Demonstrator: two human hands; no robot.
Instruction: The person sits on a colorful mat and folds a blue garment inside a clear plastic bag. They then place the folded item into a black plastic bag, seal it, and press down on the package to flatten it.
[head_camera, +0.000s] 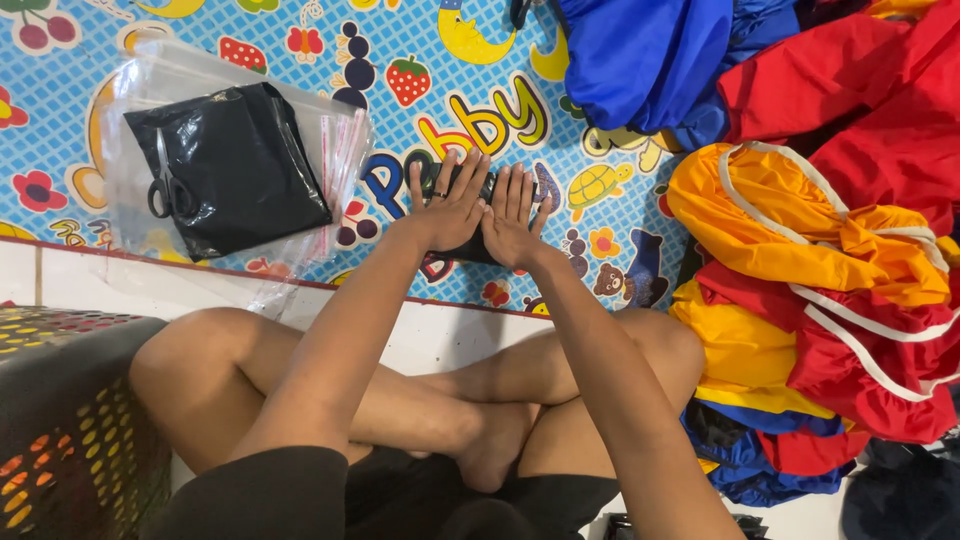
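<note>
Both hands (485, 210) flat on dark bundle (470, 245); scissors (170, 190) left, garment pile (830, 250) right

One pair of scissors (172, 188), one black bag (235, 165), one basket (70, 420), perhaps six bright garments (800, 220)

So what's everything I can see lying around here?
play mat: one, blue with cartoon pictures, on the floor
clear bags: a stack, see-through, left on the mat
black folded item: one, black, on the clear bags
scissors: one pair, dark handles, on the black folded item
garments: a pile, red, yellow, blue, right side
basket: one, dark with holes, lower left
dark bundle: one, black, under both hands
left hand: flat, pressing the dark bundle, ring on one finger
right hand: flat, pressing beside it
</note>
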